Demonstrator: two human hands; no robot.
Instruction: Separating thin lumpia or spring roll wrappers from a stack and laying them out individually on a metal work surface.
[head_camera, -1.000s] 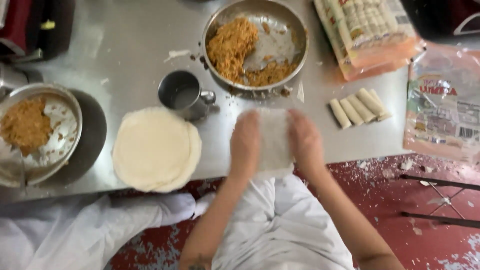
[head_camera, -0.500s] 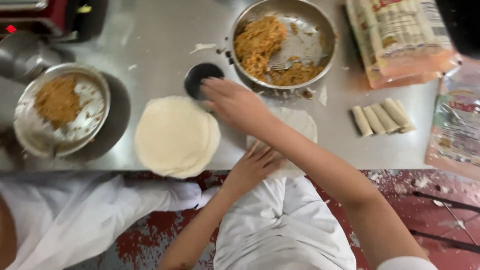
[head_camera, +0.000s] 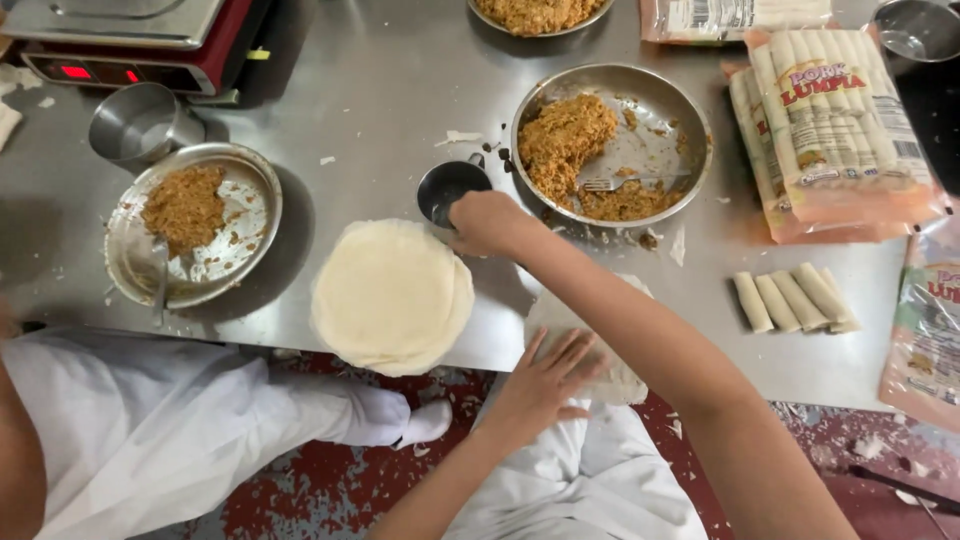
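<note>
- now, against the frame a second ago, both hands no longer hold the wrapper sheet up together at the surface edge; they have parted.
- since half a second ago the right hand (head_camera: 487, 222) has stayed at the small dark metal cup (head_camera: 450, 188), and the view has pulled back, so more of the surface shows.
- right arm stretches forward across the body, wrist bent, fingers curled down at the cup's near rim; whether they dip inside or only touch the rim cannot be told.
- left hand (head_camera: 545, 378) lies flat, fingers spread wide, palm down on the single wrapper sheet (head_camera: 560, 318) at the near edge of the steel surface (head_camera: 380, 90); it grips nothing, only presses.
- the sheet lies partly under the right forearm, just right of the round stack of wrappers (head_camera: 392, 296).
- beyond the cup sits a round steel pan (head_camera: 668, 110) with browned filling and a fork.
- four rolled pieces (head_camera: 795, 298) lie side by side to the right, well apart from the sheet.
- a second pan of filling (head_camera: 192, 238) sits at the left.
</note>
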